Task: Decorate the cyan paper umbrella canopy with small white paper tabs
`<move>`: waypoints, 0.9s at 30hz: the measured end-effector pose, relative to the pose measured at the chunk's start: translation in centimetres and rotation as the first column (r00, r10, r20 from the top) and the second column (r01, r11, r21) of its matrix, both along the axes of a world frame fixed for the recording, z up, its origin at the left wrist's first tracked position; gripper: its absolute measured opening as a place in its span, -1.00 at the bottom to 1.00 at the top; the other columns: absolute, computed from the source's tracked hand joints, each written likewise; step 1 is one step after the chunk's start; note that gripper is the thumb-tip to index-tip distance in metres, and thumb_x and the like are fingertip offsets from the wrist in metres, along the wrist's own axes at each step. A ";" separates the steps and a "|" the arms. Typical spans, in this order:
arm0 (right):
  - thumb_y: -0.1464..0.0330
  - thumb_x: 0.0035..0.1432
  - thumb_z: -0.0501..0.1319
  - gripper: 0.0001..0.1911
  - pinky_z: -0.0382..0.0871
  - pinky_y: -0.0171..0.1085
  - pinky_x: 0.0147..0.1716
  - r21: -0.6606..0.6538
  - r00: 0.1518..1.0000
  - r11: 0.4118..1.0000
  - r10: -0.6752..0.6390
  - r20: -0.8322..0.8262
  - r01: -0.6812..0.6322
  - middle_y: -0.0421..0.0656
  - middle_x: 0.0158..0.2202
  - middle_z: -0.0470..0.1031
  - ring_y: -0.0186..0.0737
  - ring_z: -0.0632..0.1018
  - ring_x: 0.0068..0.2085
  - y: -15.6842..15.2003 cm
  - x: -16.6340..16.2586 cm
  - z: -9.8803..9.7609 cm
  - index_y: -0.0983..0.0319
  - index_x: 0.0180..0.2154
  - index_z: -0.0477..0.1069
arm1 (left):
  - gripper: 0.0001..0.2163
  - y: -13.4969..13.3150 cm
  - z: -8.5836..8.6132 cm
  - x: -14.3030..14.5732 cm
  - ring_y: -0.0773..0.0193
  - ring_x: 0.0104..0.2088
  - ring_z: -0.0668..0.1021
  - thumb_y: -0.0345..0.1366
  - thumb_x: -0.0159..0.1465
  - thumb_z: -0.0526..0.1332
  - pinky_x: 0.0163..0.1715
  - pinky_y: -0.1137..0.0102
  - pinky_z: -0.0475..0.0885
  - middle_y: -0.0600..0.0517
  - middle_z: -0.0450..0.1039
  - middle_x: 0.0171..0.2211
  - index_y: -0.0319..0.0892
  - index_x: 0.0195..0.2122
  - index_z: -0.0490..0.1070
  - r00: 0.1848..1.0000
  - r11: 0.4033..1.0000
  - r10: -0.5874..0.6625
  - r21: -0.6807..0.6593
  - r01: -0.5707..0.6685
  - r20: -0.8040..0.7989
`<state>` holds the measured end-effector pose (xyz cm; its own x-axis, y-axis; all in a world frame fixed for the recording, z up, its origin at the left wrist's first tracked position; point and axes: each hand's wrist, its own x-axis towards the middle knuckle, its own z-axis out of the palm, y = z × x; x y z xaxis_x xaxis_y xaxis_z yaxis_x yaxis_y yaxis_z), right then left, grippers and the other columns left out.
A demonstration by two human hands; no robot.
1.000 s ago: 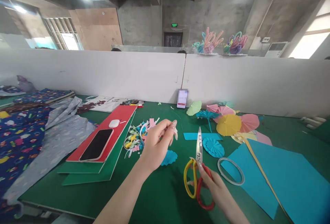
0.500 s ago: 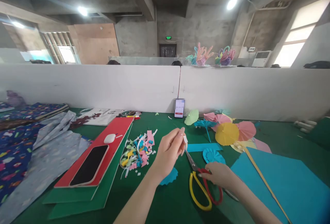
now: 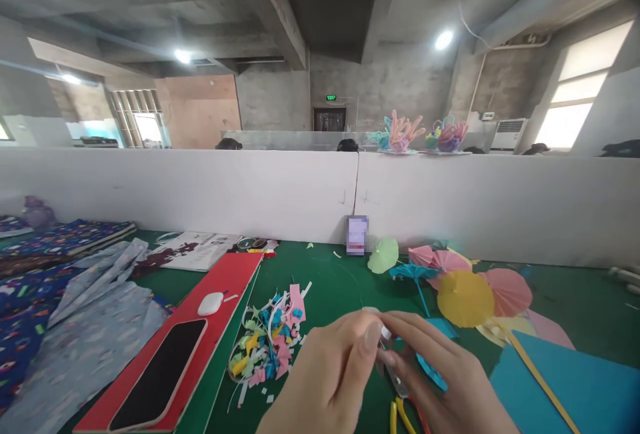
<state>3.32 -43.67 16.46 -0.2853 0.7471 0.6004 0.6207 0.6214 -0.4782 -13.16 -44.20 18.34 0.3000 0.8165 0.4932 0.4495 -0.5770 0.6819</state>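
My left hand (image 3: 335, 364) is closed in a pinch in front of me. Against it is my right hand (image 3: 445, 367), its thumb and fingertips pressed together. Between the fingertips shows a small white piece of paper (image 3: 385, 332), mostly hidden. Below the right hand lies a pair of scissors (image 3: 399, 414) with yellow and red handles, no fingers in the loops. A crinkled blue paper round (image 3: 431, 372) and a blue paper strip (image 3: 444, 329) are partly covered by the right hand.
Coloured paper scraps (image 3: 273, 334) are heaped at the left, beside a red board (image 3: 220, 354) carrying a black phone (image 3: 163, 374) and white case (image 3: 211, 303). Paper umbrellas (image 3: 465, 299) and blue sheets (image 3: 575, 381) are at the right. Another phone (image 3: 357, 234) leans on the white partition (image 3: 250, 187).
My right hand has let go of the scissors and moved up to my left hand at the white paper. Both hands are closer to me, and the view has tilted up.
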 end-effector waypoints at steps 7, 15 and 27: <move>0.38 0.23 0.08 -0.66 0.50 -0.45 -0.23 0.072 0.998 0.997 0.009 0.061 -0.014 -0.14 -0.08 0.56 -0.23 0.60 -0.15 0.7 1.2 -1.7 0.10 0.04 0.39 | -0.68 1.5 -0.1 0.0 0.35 -0.60 0.45 -0.12 0.35 -0.16 -0.65 0.46 0.25 0.07 0.43 -0.51 -0.07 -0.38 0.30 0.986 0.995 -0.094 0.028 0.099 -0.137; 0.46 0.19 0.11 -0.57 0.51 -0.39 -0.18 -0.008 0.982 0.997 0.076 0.173 -0.075 -0.16 0.01 0.49 -0.16 0.56 -0.06 1.2 2.0 -1.5 0.05 0.08 0.34 | -0.64 2.0 -0.7 1.0 0.38 -0.61 0.41 -0.16 0.38 -0.20 -0.64 0.48 0.22 0.10 0.36 -0.57 -0.11 -0.45 0.24 0.976 0.998 0.012 0.056 0.001 -0.216; 0.62 0.05 0.00 -0.50 0.57 -0.29 -0.39 -0.085 0.933 0.996 0.027 0.360 0.004 0.05 -0.01 0.49 -0.13 0.64 -0.28 0.9 1.0 -3.1 0.31 0.04 0.36 | -0.60 2.1 -1.8 1.6 0.33 -0.55 0.46 -0.15 0.39 -0.19 -0.61 0.43 0.13 0.09 0.42 -0.55 -0.14 -0.46 0.31 0.898 0.997 0.054 -0.026 -0.072 -0.436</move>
<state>4.27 -42.77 13.33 -0.4802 0.7849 0.3917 0.7537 0.5976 -0.2735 -11.61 -42.05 16.58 0.4241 0.8574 0.2916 0.7410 -0.5137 0.4326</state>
